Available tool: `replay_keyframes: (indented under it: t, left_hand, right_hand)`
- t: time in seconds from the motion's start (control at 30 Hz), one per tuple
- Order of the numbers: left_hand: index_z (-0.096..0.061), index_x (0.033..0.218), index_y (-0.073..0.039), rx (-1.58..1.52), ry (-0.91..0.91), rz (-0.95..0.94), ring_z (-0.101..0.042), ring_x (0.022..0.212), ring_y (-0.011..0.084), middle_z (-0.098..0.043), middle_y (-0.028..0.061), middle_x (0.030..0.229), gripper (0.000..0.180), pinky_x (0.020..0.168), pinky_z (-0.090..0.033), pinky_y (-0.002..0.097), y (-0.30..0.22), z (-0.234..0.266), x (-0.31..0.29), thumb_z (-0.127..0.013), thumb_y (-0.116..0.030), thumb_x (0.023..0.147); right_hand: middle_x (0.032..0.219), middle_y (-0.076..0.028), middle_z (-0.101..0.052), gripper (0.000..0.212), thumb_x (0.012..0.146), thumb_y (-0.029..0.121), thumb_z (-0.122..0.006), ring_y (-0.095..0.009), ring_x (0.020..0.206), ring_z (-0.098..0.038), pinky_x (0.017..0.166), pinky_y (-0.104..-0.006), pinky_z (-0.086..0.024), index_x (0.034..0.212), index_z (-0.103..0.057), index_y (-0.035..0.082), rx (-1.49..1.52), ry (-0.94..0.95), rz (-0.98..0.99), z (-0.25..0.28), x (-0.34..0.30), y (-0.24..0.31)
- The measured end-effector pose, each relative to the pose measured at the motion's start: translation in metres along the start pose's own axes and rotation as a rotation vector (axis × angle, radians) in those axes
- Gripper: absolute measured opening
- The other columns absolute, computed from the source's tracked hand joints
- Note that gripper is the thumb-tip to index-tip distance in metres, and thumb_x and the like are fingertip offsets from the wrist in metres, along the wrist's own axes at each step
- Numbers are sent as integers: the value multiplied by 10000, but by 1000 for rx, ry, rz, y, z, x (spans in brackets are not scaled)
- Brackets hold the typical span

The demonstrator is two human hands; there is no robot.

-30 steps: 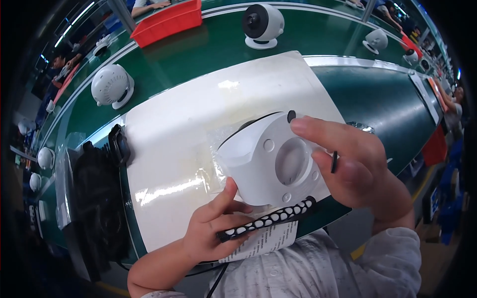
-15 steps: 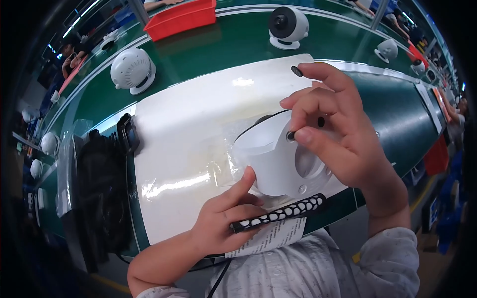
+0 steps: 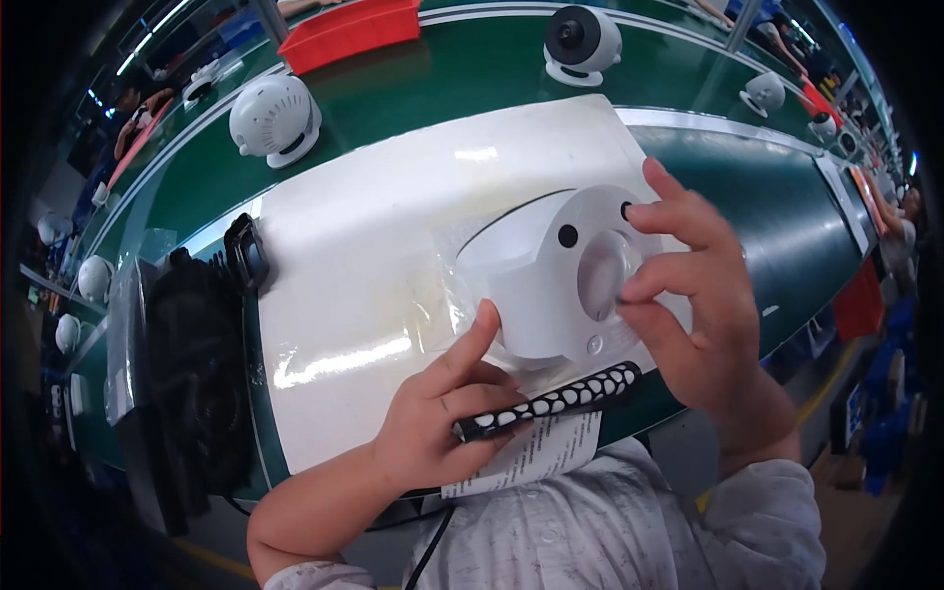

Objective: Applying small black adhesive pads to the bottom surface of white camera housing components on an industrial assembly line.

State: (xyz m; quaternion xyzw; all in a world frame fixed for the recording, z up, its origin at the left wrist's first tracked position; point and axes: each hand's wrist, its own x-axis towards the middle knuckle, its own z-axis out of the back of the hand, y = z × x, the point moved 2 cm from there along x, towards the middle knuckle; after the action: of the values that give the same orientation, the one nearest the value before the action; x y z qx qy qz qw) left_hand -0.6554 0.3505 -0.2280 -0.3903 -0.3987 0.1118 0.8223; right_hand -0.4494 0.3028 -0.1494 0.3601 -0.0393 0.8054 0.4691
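Observation:
A white plastic housing with a round recess lies tilted on clear film. One black round pad sits plainly on its face; a second black pad is partly covered by a fingertip of my right hand. Thumb and another finger of that hand pinch together over the recess; whatever they hold, if anything, I cannot make out. My left hand grips a narrow black pad strip with white oval spots, its thumb against the housing's lower left side. Below the strip shows a printed paper.
Under the work lies a white sheet. At left are a black bag and a dark plastic part. White round devices stand on the green surface beyond, with a red bin at the back. Other people work farther off.
My right hand has released its touch at the left pad and moved to the right one. A black pad seen on a raised fingertip earlier no longer shows there. My left hand keeps the strip.

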Motion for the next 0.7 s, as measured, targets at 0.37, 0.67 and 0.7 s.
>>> replay_keyframes:
  t: [0.37, 0.67, 0.7]
  left_hand:
    - [-593, 790, -14, -68, -59, 20, -617, 797, 204, -272, 234, 1341, 182, 678, -498, 259, -1, -2, -1, -704, -20, 646]
    - [-595, 791, 0, -78, -62, 41, -614, 808, 206, -263, 232, 1346, 180, 691, -492, 264, -5, -3, 0, -696, -5, 643]
    - [-595, 791, 0, -77, -61, 42, -614, 808, 206, -263, 232, 1346, 180, 691, -492, 264, -5, -4, 0, -696, -5, 643]
  right_hand:
    - [1258, -161, -427, 134, 735, 138, -596, -342, 1244, -284, 1000, -422, -121, 859, -624, 95, -166, -72, -114, -17, -23, 24]
    - [1207, -28, -491, 275, 727, 277, -584, -262, 1170, -389, 988, -500, -94, 942, -632, 113, -532, 0, -43, -18, -43, 43]
    - [1207, -28, -491, 275, 727, 277, -584, -262, 1170, -389, 988, -500, -94, 942, -632, 113, -530, -1, -43, -14, -42, 44]
